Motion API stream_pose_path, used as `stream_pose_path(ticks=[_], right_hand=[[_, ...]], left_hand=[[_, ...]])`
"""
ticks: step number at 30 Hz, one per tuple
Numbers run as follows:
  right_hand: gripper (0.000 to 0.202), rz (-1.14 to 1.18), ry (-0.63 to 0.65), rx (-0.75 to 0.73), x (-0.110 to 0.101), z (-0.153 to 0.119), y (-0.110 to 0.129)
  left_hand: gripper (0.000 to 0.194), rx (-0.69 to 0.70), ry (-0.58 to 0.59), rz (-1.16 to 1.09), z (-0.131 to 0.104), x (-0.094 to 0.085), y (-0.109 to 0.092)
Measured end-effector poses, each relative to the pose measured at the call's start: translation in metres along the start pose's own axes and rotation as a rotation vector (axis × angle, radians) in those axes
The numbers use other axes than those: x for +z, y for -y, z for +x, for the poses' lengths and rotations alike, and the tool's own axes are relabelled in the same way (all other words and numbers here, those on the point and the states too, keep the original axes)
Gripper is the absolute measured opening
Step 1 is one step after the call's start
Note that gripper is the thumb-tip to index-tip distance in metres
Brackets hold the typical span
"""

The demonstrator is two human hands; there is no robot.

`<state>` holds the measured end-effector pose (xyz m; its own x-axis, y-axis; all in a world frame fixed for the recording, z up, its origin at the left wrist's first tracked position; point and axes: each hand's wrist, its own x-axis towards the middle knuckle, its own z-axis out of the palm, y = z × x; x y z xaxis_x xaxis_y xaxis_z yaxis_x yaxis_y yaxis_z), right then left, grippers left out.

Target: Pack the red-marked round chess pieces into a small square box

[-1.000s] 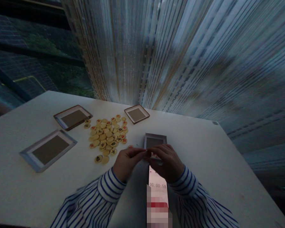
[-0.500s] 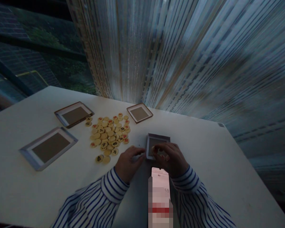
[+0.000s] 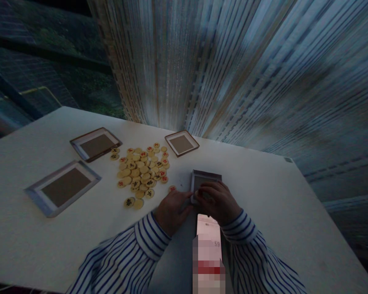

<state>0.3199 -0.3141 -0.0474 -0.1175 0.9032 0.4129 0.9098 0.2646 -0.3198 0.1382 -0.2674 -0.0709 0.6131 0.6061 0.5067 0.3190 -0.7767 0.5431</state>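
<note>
My right hand (image 3: 222, 202) is over the small open cardboard box (image 3: 207, 173), its thumb and fingers pinched on a small pale xiangqi piece (image 3: 197, 192) at the box's left side. Most of the box's inside is hidden beneath this hand. Stretched toward the box's left wall is my left hand (image 3: 173, 210), thumb and index finger apart, the index fingertip at the wall. No piece shows in it. Just beyond its knuckles lies a red-marked xiangqi piece (image 3: 172, 188). A heap of round wooden xiangqi pieces (image 3: 144, 169), some marked red or black, spreads over the white table left of the box.
A phone (image 3: 209, 228) with a lit screen lies between my forearms, close below the box. Three shallow box trays or lids stand around the heap: at near left (image 3: 32, 198), far left (image 3: 75, 149) and far right (image 3: 196, 145). A striped curtain (image 3: 184, 61) hangs behind the table.
My left hand has shifted right, up to the box's wall. A red-marked piece now shows beside it, apart from the heap. My right hand stays over the box, fingers closer in.
</note>
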Motion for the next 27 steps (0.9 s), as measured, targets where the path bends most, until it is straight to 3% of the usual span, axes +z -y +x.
stream_pose_path(ticks=[18, 27], right_hand=[[0.011, -0.088, 0.274, -0.039, -0.003, 0.017, -0.002], [0.010, -0.115, 0.330, -0.037, -0.004, 0.025, 0.004]], left_hand=[[0.027, -0.046, -0.033, -0.013, -0.001, 0.002, 0.003], [0.025, -0.047, -0.018, -0.015, 0.001, 0.001, 0.001]])
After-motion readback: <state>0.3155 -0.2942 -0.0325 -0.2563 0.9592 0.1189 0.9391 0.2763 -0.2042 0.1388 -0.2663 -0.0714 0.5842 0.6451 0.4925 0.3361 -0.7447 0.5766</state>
